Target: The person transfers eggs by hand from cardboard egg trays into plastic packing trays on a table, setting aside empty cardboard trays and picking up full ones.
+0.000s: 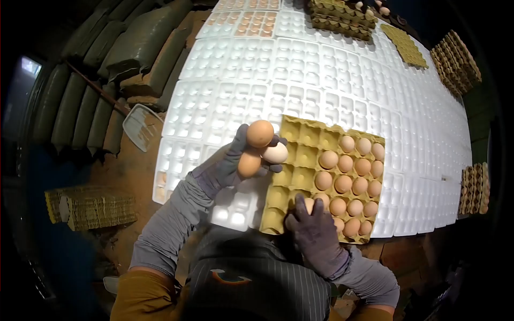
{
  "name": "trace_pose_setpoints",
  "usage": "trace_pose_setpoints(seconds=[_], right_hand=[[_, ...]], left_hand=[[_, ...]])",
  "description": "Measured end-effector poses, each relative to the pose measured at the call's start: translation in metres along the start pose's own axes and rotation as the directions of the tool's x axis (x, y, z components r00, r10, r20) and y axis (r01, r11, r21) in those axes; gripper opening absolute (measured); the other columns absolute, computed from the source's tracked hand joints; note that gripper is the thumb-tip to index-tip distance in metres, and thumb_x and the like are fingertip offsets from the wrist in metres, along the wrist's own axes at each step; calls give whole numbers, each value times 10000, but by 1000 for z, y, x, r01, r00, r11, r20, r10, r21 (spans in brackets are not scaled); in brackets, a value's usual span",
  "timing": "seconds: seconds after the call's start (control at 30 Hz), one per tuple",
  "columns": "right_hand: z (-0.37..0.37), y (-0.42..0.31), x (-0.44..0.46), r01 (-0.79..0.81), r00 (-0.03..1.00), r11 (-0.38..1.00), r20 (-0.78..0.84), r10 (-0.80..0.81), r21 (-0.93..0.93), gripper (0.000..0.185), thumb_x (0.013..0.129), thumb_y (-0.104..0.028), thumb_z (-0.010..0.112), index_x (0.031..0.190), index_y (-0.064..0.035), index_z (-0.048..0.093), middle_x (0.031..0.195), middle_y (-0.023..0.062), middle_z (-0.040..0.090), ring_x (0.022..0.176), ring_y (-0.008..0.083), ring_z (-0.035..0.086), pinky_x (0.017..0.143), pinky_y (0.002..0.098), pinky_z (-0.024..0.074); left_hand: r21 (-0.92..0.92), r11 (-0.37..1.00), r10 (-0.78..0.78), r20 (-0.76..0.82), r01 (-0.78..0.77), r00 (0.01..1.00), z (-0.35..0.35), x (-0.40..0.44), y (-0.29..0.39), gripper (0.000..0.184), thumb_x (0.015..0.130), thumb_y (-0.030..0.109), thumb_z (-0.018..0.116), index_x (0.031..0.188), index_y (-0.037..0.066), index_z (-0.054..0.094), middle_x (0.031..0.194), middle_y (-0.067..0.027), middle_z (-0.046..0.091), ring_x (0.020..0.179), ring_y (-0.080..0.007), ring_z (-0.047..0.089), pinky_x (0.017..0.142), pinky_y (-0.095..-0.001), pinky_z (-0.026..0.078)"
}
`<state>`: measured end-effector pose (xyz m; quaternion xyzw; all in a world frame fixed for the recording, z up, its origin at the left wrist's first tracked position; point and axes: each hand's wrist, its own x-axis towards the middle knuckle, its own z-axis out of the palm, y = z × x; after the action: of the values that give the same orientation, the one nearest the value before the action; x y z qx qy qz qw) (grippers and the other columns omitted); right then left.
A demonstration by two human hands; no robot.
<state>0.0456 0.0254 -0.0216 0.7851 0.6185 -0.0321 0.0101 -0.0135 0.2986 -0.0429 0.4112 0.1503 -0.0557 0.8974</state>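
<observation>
Three eggs rest in my gloved left hand: a brown egg on top, a paler egg by the fingertips and another brown egg below. My gloved right hand is over the lower part of the yellow pulp egg tray, its fingers closed around an egg. Brown eggs fill the tray's right part, while cups on its left side are bare. The tray lies on white plastic egg trays.
Stacked pulp trays stand at the back, the right and the lower right. Another pile of trays is at the lower left. Filled sacks and a white scoop-like object lie left of the white trays.
</observation>
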Motion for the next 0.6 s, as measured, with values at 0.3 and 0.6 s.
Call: trace_pose_setpoints(seconds=[0.3, 0.6], right_hand=[[-35, -64, 51, -176, 933, 555, -41, 356, 813, 461, 642, -145, 861, 1065, -16, 730, 1302, 192, 565, 1095, 340, 645, 913, 400, 539], [70, -213, 218, -197, 958, 883, -106, 265, 426, 487, 719, -266, 865, 1159, -151, 689, 1368, 144, 548, 1128, 347, 608, 885, 418, 551]], left_hand=[[320, 901, -184, -328, 292, 927, -131, -225, -30, 453, 999, 292, 632, 1350, 8, 590, 1257, -158, 655, 1086, -219, 668, 900, -336, 556], [941, 17, 481, -304, 338, 822, -215, -248, -24, 458, 827, 368, 794, 1204, 133, 685, 1383, -152, 550, 1133, -329, 619, 951, -420, 529]])
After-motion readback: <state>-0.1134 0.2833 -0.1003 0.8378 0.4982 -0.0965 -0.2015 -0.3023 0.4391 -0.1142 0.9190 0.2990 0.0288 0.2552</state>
